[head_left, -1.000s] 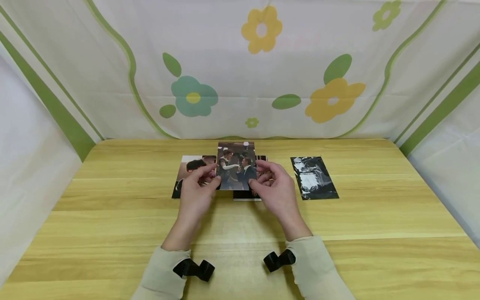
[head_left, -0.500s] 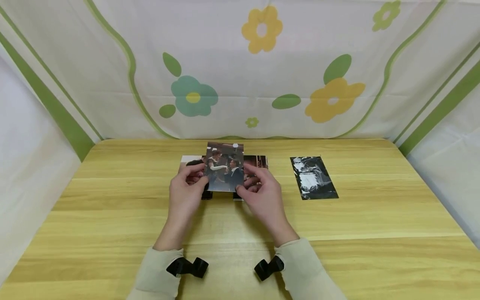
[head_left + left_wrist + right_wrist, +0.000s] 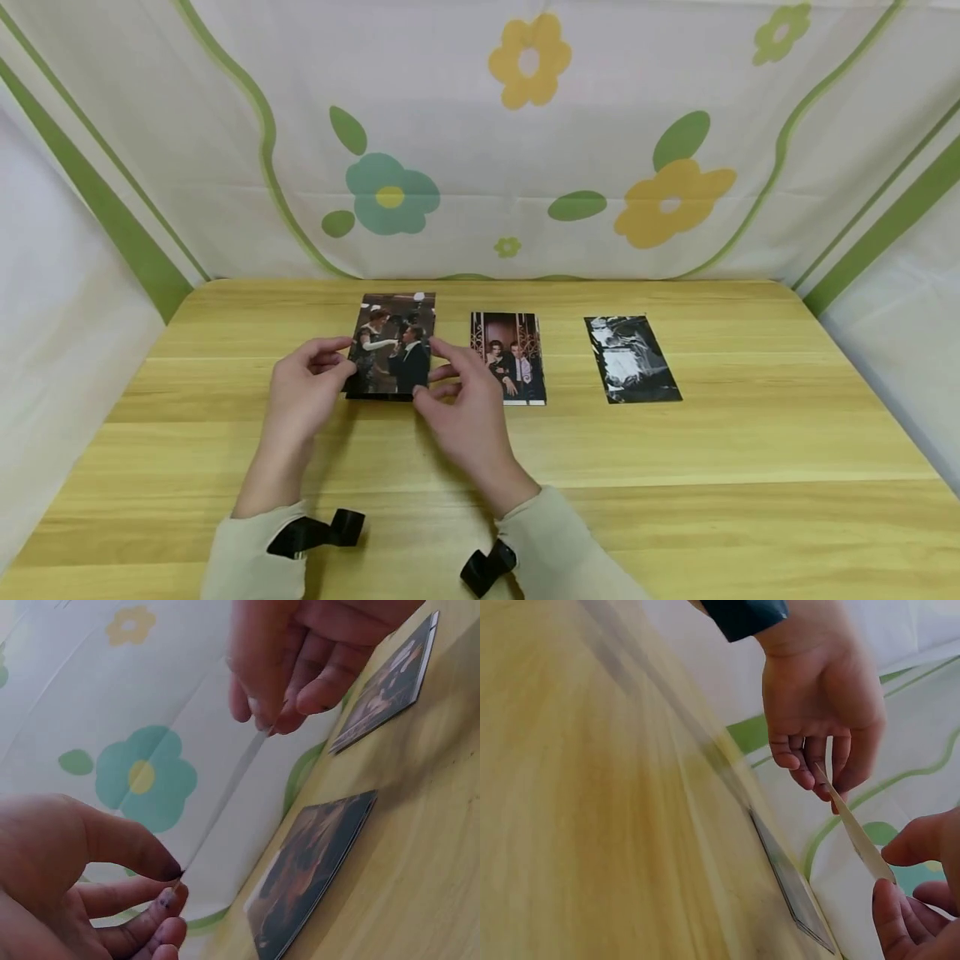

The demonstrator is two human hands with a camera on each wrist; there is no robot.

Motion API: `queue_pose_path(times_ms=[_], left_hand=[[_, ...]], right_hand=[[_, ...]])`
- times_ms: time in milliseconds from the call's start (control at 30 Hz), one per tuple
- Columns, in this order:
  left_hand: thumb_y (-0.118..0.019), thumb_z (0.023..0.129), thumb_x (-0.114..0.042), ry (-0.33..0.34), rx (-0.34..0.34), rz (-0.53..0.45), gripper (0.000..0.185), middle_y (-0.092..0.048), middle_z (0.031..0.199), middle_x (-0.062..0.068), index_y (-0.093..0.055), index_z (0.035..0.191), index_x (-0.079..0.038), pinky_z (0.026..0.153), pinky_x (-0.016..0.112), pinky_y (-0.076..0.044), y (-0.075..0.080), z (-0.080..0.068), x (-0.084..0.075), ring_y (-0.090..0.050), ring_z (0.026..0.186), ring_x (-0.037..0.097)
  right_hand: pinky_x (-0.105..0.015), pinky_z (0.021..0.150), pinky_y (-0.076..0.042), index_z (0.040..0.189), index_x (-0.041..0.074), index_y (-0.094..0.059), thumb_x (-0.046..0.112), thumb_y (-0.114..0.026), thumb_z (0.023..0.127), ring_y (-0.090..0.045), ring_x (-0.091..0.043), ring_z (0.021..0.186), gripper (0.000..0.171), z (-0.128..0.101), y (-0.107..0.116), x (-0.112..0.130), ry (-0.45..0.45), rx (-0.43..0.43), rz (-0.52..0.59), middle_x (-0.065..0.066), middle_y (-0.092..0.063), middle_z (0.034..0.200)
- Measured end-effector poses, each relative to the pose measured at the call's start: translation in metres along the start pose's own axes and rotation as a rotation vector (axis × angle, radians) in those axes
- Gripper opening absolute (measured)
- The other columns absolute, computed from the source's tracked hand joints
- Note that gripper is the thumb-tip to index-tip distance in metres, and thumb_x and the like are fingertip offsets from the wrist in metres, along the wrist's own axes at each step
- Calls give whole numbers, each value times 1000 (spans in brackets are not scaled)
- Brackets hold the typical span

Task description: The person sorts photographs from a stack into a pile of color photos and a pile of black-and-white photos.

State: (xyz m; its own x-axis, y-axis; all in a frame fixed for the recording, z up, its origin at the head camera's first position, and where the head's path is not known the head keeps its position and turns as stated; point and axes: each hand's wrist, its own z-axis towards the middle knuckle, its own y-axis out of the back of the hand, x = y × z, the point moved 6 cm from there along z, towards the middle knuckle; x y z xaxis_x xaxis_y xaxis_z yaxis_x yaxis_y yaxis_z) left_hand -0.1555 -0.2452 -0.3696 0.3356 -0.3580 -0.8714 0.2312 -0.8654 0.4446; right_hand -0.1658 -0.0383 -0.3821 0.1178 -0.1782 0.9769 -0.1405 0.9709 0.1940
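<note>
Both hands hold a colour photo card (image 3: 393, 346) that pictures two people in formal dress. My left hand (image 3: 303, 396) pinches its left edge between thumb and fingers; my right hand (image 3: 467, 417) pinches the right edge. Seen edge-on in the left wrist view, the held card (image 3: 225, 795) is raised off the table. Below it lies a small pile of photo cards (image 3: 311, 870), mostly hidden in the head view. To the right of that pile, another pile (image 3: 525, 362) shows a couple before an ornate gate.
A dark black-and-white photo card (image 3: 633, 358) lies farther right on the wooden table (image 3: 712, 517). Behind the table's far edge hangs a white cloth (image 3: 450, 108) with printed flowers. Black wrist mounts (image 3: 318, 533) sit on both sleeves.
Both hands have carried the held card leftward, from over the middle pile to over the left pile. The middle pile is now uncovered. The far-right card stays in place.
</note>
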Motion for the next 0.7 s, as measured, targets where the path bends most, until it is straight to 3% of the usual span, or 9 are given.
queue_pose_path(times_ms=[200,400,700], left_hand=[[-63,102,-11,-2,22,49,45,-61,119,7,-63,147,-7,79,24,-50,3,1,3,-53,108,21],[-66,100,-8,-21,-22,72,43,-65,118,11,-66,143,-4,77,21,-48,-1,5,7,-55,106,21],[-65,101,-7,-40,-60,143,39,-70,121,19,-69,139,0,83,30,-46,-7,10,14,-60,105,27]], right_hand=[[-20,84,-61,151,12,-62,-4,-78,89,-71,-20,104,66,1,-4,-2,6,-5,-38,-5,-68,140],[-19,76,-58,152,13,-61,-2,-78,90,-68,-12,91,66,4,-7,-12,-47,29,-97,-5,-69,140],[-21,72,-57,155,14,-58,6,-80,91,-64,-7,79,68,6,-13,-22,-80,101,-182,-6,-70,106]])
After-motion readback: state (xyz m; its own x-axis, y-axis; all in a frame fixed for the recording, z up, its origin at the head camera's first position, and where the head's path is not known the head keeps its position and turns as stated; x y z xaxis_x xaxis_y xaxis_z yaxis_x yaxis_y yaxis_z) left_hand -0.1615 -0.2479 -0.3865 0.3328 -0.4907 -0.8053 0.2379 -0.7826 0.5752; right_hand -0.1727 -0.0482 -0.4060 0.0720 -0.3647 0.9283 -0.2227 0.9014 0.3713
